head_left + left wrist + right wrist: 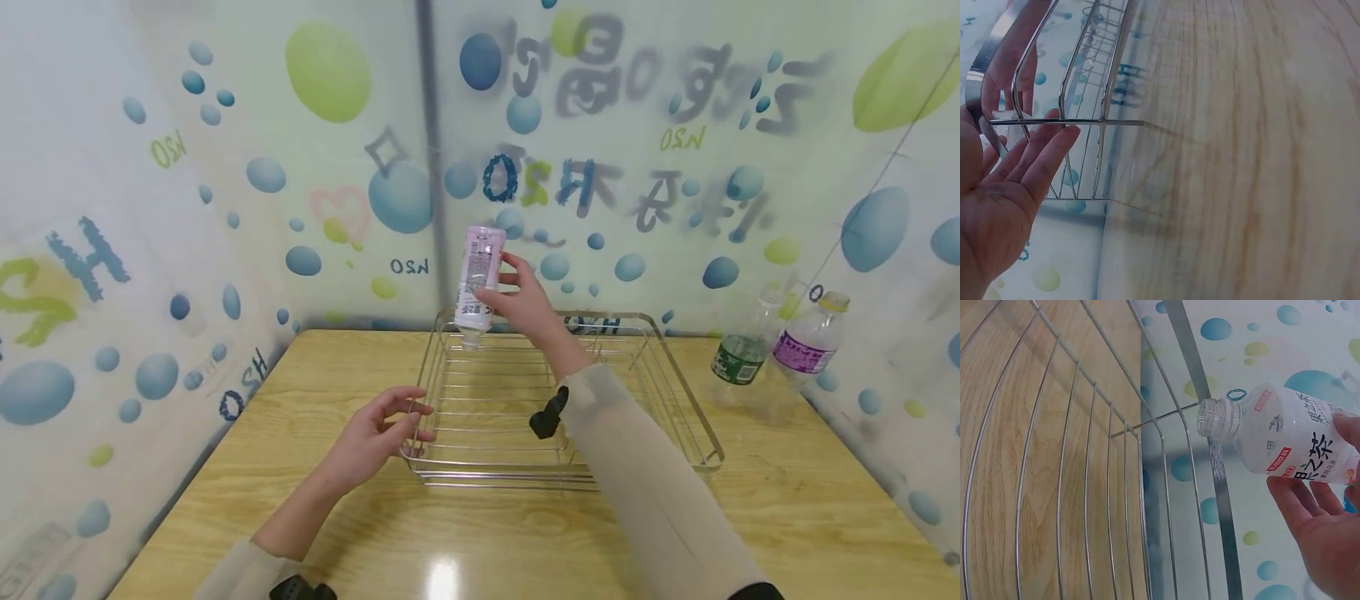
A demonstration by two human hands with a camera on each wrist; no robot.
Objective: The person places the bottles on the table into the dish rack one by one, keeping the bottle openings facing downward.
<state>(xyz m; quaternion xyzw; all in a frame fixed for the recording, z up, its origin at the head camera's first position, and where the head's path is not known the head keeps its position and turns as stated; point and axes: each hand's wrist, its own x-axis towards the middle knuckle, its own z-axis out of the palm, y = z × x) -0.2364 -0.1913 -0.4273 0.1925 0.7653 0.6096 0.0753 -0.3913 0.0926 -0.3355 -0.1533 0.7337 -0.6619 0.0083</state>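
Note:
A plastic bottle (475, 312) with a pink and white label is tipped neck-down above the far left part of a wire rack (495, 454). My right hand (521, 300) grips the bottle by its side. In the right wrist view the bottle (1272, 428) shows a bare threaded neck with no cap, close to the rack's wires. At the rack's near left corner, my left hand (378, 433) holds the rim. The left wrist view shows the fingers of this hand (1007, 206) against the side wires, with the thumb partly hidden by the rim.
The rack stands on a wooden table (300, 517). To its right are two clear bottles, one with a green label (738, 360) and one with a purple label (802, 354). Walls with printed bubbles (401, 196) close off the back and both sides.

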